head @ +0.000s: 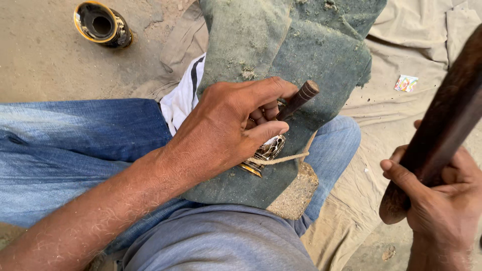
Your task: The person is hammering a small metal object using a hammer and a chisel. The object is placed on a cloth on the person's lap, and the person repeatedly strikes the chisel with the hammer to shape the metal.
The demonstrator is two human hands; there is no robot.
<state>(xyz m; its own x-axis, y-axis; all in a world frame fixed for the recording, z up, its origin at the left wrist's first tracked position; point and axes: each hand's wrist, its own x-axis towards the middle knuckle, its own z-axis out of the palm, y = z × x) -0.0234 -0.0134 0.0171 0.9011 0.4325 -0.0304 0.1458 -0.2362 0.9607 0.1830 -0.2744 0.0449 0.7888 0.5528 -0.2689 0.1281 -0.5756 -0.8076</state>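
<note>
Left hand fingers clamped on ribbed dark chisel over shiny engraved metal piece, right hand fingers clamped on raised dark wooden mallet; engraving apparently midway.

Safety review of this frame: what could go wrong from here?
1. The left hand pinches the chisel close to its struck end; a glancing blow from the raised wooden mallet in the right hand could hit the fingers.
2. The engraved metal piece rests on green cloth over the knee, tied only by a cord; it might shift.
</note>
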